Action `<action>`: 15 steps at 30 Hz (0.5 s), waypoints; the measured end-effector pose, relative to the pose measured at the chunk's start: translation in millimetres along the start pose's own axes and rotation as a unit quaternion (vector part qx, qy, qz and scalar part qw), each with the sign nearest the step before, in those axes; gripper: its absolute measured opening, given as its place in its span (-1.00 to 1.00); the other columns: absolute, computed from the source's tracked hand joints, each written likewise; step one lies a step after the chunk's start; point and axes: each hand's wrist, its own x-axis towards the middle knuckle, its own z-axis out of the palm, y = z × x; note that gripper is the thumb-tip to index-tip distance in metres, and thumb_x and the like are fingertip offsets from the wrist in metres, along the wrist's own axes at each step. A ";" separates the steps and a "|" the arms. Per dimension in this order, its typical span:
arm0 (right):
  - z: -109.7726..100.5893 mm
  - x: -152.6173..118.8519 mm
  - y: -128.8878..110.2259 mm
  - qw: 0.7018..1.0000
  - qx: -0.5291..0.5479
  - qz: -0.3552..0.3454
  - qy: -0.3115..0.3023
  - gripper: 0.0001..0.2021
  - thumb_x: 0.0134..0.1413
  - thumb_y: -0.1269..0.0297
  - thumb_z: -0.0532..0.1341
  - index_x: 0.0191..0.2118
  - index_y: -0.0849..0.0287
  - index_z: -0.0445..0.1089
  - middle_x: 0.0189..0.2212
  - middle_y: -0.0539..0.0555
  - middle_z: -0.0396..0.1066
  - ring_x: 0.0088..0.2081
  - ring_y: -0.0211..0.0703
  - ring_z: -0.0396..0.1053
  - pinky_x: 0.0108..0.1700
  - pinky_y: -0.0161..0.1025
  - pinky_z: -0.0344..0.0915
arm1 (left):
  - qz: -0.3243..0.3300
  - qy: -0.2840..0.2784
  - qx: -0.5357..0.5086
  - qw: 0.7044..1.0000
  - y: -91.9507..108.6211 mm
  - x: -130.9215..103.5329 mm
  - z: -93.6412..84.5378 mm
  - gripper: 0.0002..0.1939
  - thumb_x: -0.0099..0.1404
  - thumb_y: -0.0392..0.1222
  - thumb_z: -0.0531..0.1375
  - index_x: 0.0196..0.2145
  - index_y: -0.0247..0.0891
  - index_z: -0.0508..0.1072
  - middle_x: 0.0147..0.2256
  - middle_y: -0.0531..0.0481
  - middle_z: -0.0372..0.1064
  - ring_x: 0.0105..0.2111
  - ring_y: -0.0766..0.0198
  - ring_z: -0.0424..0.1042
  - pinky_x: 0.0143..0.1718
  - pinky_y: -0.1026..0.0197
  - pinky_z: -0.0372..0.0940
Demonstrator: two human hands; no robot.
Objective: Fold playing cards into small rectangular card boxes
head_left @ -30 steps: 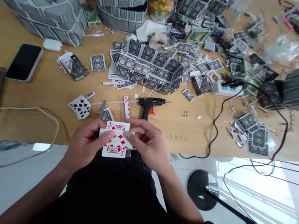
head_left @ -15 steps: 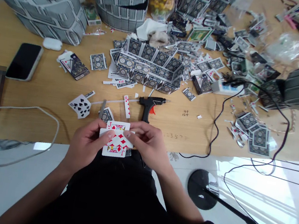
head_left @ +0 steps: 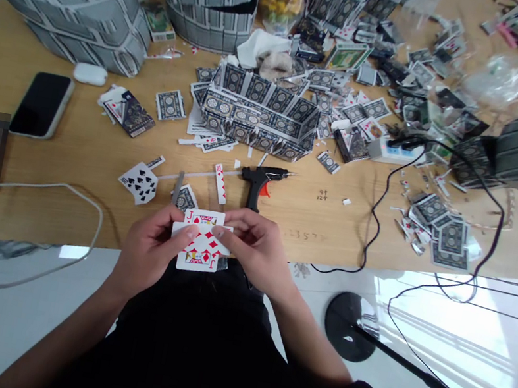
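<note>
Between my two hands are playing cards: an upright jack of diamonds with a diamond card laid crosswise over it. My left hand pinches the left end, thumb on the face. My right hand grips the right end, its thumb also pressed on the crosswise card. Just beyond lies a black glue gun with an orange trigger. Left of it are a cut strip of a ten of diamonds, a grey metal strip, a ten of spades and a face-down card.
An open box made of cards stands mid-table, with loose cards and scraps around it. Large card-built pieces rise behind. A phone lies left; a power strip with a black cable is right. A black stand base is on the floor.
Both hands stay almost still, with the crossed cards held in the same place. The objects on the table have not moved.
</note>
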 end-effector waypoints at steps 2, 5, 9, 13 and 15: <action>0.0 -0.1 0.7 1.000 -0.005 -0.002 0.002 -0.74 0.11 0.11 0.53 -0.21 0.10 0.55 -0.38 -0.01 0.57 -0.38 -0.21 0.47 -0.31 -0.21 0.44 | -0.006 -0.006 -0.006 1.000 -0.6 -0.4 -0.2 -0.71 0.39 0.01 0.41 -0.36 -0.19 0.50 -0.52 0.09 0.44 -0.56 0.33 0.36 -0.55 0.34 0.32; 0.1 -0.3 1.5 1.000 -0.009 -0.009 0.004 -0.74 0.09 0.13 0.55 -0.21 0.10 0.56 -0.40 -0.02 0.56 -0.39 -0.22 0.45 -0.33 -0.21 0.41 | -0.014 -0.013 -0.018 1.000 -1.7 -0.7 -0.6 -0.71 0.39 0.03 0.42 -0.34 -0.19 0.50 -0.49 0.08 0.48 -0.56 0.32 0.38 -0.54 0.33 0.34; 0.6 -0.7 2.0 1.000 -0.007 -0.023 0.005 -0.75 0.08 0.16 0.56 -0.22 0.10 0.56 -0.42 -0.03 0.55 -0.41 -0.23 0.44 -0.34 -0.22 0.39 | -0.008 -0.013 -0.013 1.000 -1.0 0.0 -0.7 -0.72 0.39 0.01 0.42 -0.34 -0.19 0.51 -0.49 0.07 0.49 -0.54 0.32 0.39 -0.52 0.33 0.35; 1.4 -1.7 2.4 1.000 -0.011 -0.025 0.010 -0.72 0.06 0.12 0.58 -0.19 0.10 0.59 -0.39 0.00 0.58 -0.38 -0.19 0.48 -0.31 -0.19 0.43 | 0.001 -0.007 -0.003 1.000 -0.1 1.6 -1.4 -0.72 0.38 0.00 0.42 -0.36 -0.20 0.52 -0.49 0.07 0.48 -0.54 0.32 0.39 -0.52 0.33 0.35; 1.6 -2.2 2.7 1.000 -0.010 -0.020 0.010 -0.71 0.07 0.13 0.58 -0.17 0.10 0.60 -0.37 0.01 0.61 -0.33 -0.15 0.53 -0.26 -0.16 0.48 | 0.005 -0.005 -0.003 1.000 -0.5 2.2 -1.9 -0.72 0.37 0.00 0.42 -0.37 -0.21 0.52 -0.49 0.07 0.48 -0.54 0.32 0.39 -0.52 0.33 0.35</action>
